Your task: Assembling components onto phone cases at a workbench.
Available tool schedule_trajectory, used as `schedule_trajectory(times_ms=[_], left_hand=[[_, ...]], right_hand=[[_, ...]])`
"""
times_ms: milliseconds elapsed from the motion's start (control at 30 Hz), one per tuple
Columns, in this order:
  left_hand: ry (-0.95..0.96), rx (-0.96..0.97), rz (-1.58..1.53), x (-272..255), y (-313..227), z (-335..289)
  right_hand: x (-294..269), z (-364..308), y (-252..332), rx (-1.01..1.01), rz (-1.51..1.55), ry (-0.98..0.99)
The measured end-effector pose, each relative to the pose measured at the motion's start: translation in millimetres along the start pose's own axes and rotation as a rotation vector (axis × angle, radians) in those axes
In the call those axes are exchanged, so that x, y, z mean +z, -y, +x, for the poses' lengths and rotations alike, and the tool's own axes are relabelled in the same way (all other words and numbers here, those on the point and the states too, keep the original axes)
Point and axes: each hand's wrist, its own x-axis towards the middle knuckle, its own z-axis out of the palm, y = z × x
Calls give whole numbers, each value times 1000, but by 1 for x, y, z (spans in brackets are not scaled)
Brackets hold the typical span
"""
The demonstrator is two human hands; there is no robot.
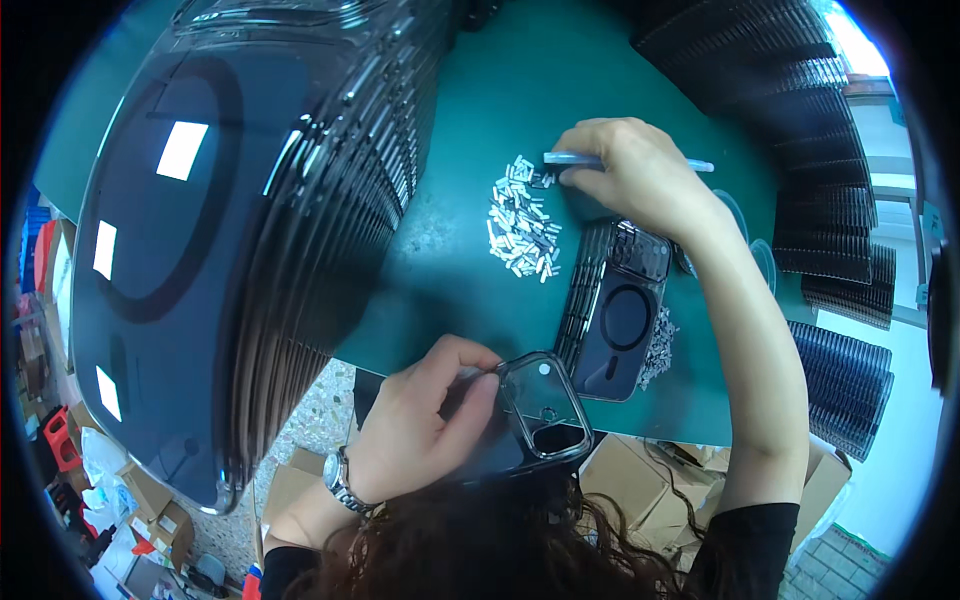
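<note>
My left hand (415,425), with a wristwatch, grips a clear, dark-tinted phone case (505,445) by its side near the table's front edge. The case's square camera frame faces up. My right hand (640,175) pinches a slim, pale-blue translucent stick-like tool (572,158), its left end over the upper edge of a pile of small silvery metal pieces (522,225). What lies under the right fingertips is hidden. Between the hands stands a short stack of phone cases (627,325) with dark rings on their backs.
A tall stack of tinted phone cases (160,250) looms at the left. More case stacks (820,190) line the right edge of the green table (540,70). Small grey parts (660,350) and round clear containers (764,268) lie near my right forearm. Cardboard boxes (630,485) are below.
</note>
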Motion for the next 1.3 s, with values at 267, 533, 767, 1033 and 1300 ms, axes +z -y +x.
schedule_trajectory(times_ms=[267,533,767,1033,1300], left_hand=[[-97,182,77,-4,-2,10],[-115,174,188,3,-16,16],[-42,250,264,11,-39,30],[32,358,429,30,-63,44],[90,353,431,52,-67,44]], right_hand=[[13,8,-5,-78,-46,36],[-25,-28,-1,181,350,-69],[-43,-87,30,190,706,-157],[-29,-142,43,-183,405,-279],[-10,-168,51,-276,50,-351]])
